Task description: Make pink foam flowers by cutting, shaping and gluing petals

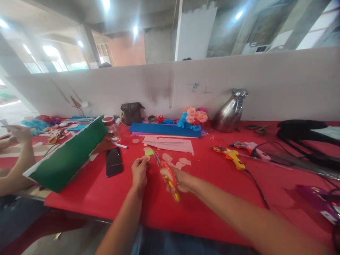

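Note:
My right hand is closed around the red and yellow handles of a pair of scissors, whose blades point up and to the left. The blade tips end near a small green piece. My left hand pinches a small pink paper piece beside that green piece; the fingertips partly hide it. Several cut pink paper pieces lie just beyond the scissors. Behind them rests a stack of long pink paper strips.
A phone, a glass jar and a green board stand left. Blue sheets and paper flowers are at the back. Rightward are a steel jug and a yellow glue gun with its cord. A co-worker's arm is far left.

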`<move>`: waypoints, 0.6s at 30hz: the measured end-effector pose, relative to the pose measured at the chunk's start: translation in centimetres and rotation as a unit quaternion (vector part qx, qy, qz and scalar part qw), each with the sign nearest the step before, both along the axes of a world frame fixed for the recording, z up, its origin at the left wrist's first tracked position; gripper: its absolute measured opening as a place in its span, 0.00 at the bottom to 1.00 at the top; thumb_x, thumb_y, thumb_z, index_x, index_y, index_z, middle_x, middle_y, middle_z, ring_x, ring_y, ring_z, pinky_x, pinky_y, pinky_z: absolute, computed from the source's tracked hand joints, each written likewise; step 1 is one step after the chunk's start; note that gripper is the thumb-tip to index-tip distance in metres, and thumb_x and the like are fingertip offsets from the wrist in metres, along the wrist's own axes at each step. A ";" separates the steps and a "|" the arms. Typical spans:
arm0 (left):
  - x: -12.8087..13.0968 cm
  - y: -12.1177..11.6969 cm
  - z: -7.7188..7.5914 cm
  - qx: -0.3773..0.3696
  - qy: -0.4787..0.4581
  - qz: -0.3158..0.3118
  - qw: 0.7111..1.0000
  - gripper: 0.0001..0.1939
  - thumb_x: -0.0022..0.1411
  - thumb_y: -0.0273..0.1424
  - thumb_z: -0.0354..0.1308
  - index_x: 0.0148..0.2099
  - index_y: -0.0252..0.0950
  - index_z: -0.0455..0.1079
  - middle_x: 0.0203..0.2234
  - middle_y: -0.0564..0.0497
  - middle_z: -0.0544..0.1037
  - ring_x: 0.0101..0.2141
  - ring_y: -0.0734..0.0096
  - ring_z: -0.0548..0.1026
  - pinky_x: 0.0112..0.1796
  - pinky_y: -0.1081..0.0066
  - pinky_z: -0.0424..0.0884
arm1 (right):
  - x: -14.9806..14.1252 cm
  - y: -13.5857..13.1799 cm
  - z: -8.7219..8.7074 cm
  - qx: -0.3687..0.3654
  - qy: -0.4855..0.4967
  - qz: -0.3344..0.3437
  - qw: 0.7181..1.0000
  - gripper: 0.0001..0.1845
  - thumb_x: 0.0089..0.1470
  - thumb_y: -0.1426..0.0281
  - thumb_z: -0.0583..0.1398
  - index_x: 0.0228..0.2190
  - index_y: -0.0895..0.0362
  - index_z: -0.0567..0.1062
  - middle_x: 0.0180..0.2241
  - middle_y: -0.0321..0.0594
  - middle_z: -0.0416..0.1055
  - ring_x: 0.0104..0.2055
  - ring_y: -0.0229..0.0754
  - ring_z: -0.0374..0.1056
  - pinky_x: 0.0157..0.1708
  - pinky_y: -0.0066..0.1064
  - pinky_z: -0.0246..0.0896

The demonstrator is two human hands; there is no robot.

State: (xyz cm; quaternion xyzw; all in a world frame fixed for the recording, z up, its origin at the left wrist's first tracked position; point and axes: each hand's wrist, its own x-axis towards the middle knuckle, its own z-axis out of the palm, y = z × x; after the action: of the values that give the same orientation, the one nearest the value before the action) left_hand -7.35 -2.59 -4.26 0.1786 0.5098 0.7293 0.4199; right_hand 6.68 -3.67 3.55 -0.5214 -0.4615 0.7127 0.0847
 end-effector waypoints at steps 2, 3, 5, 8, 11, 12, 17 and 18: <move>0.0 0.0 0.0 -0.001 0.003 -0.003 1.000 0.16 0.36 0.37 0.66 0.24 0.33 0.65 0.17 0.56 0.68 0.20 0.79 0.66 0.24 0.76 0.60 | 0.0 -0.1 0.0 -0.005 0.001 -0.004 1.000 0.06 0.44 0.75 0.52 0.22 0.56 0.57 0.15 0.28 0.54 0.10 0.30 0.54 0.07 0.17 0.40; 0.0 0.0 0.1 0.000 0.005 -0.003 1.000 0.16 0.37 0.37 0.66 0.23 0.33 0.65 0.17 0.56 0.68 0.20 0.79 0.67 0.24 0.76 0.60 | -0.1 -0.1 0.1 -0.006 0.002 -0.004 1.000 0.07 0.43 0.75 0.53 0.21 0.56 0.56 0.14 0.28 0.54 0.10 0.30 0.54 0.07 0.17 0.39; 0.0 -0.1 0.1 0.001 0.004 -0.001 1.000 0.16 0.37 0.37 0.66 0.23 0.33 0.64 0.17 0.56 0.68 0.20 0.79 0.67 0.24 0.76 0.60 | -0.1 -0.2 0.1 -0.004 0.007 -0.004 1.000 0.08 0.43 0.76 0.53 0.21 0.56 0.56 0.14 0.28 0.53 0.10 0.29 0.53 0.07 0.16 0.39; 0.0 -0.1 0.3 -0.001 -0.004 -0.006 1.000 0.16 0.36 0.36 0.66 0.23 0.33 0.65 0.17 0.56 0.68 0.19 0.79 0.66 0.23 0.76 0.60 | 0.2 0.0 0.3 -0.014 0.007 -0.007 1.000 0.08 0.45 0.74 0.54 0.20 0.56 0.58 0.14 0.29 0.55 0.11 0.30 0.54 0.08 0.17 0.41; 0.0 -0.1 0.3 0.000 -0.003 -0.012 1.000 0.16 0.36 0.37 0.66 0.23 0.33 0.64 0.16 0.57 0.67 0.18 0.80 0.65 0.23 0.76 0.60 | 0.5 0.6 0.6 -0.060 0.010 -0.012 0.998 0.12 0.48 0.68 0.57 0.19 0.57 0.59 0.14 0.31 0.57 0.13 0.31 0.57 0.11 0.20 0.52; 0.0 -0.1 0.3 0.001 0.000 -0.012 1.000 0.16 0.36 0.37 0.66 0.23 0.33 0.64 0.16 0.57 0.67 0.18 0.80 0.65 0.23 0.76 0.59 | 0.6 0.8 0.6 -0.077 0.012 -0.014 0.997 0.14 0.49 0.65 0.58 0.19 0.57 0.60 0.13 0.32 0.58 0.13 0.31 0.57 0.13 0.21 0.55; 0.0 -0.1 0.3 -0.003 0.013 -0.007 1.000 0.16 0.38 0.37 0.65 0.24 0.33 0.64 0.16 0.57 0.67 0.18 0.80 0.65 0.22 0.77 0.58 | 0.2 1.1 0.4 -0.070 -0.002 -0.030 0.997 0.22 0.51 0.50 0.54 0.23 0.56 0.60 0.11 0.31 0.56 0.11 0.30 0.51 0.11 0.22 0.52; 0.0 -0.1 0.3 -0.004 0.014 -0.007 1.000 0.16 0.38 0.37 0.65 0.24 0.33 0.65 0.16 0.57 0.67 0.18 0.80 0.64 0.22 0.77 0.58 | 0.0 1.0 0.2 -0.047 0.002 -0.038 0.998 0.23 0.51 0.48 0.53 0.24 0.56 0.60 0.11 0.30 0.56 0.11 0.30 0.49 0.11 0.22 0.50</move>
State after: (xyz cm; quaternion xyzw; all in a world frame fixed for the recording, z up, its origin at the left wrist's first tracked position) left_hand -7.35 -2.74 -3.96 0.1910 0.5175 0.7214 0.4188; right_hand 6.66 -2.64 3.77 -0.5406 -0.4074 0.7307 0.0881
